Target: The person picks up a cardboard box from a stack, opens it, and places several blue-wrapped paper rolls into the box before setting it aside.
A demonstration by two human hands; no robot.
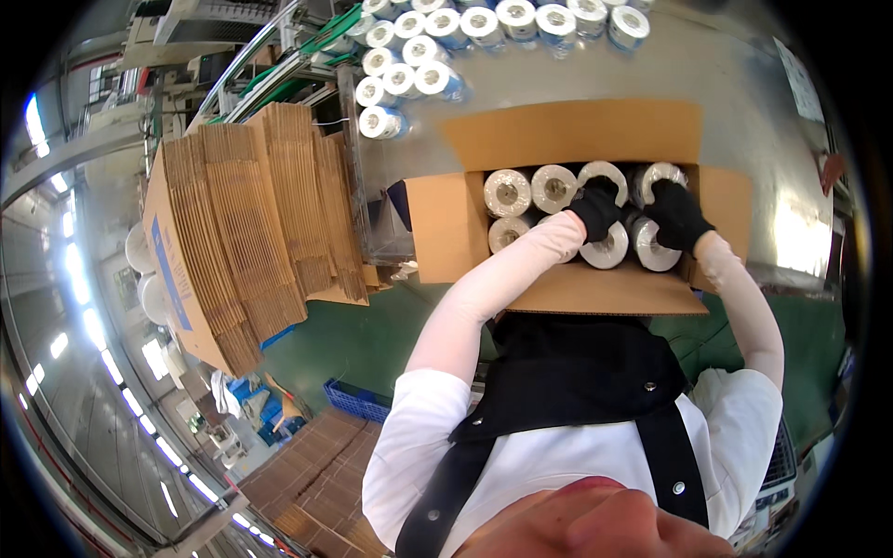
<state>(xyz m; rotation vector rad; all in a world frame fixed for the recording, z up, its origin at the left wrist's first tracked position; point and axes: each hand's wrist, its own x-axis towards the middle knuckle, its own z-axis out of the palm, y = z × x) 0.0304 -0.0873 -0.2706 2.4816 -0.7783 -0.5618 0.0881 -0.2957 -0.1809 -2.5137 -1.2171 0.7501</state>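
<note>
An open cardboard box (451, 228) stands in front of me, flaps spread, holding several white paper rolls wrapped in clear film (508, 192). My left hand (595, 206), in a black glove, presses on a roll in the middle of the box. Just to its right, my right hand (677, 214), also black-gloved, rests on another roll near the box's right wall. Both hands grip or push rolls inside the box; I cannot tell whether the fingers close around them. White sleeves cover my forearms, and I wear a black apron.
Several more wrapped rolls (409, 79) lie on the grey metal table (726, 74) beyond the box. A tall stack of flattened cardboard boxes (251, 223) stands on the left. A blue crate (358, 402) and more flat cardboard (312, 488) sit on the green floor.
</note>
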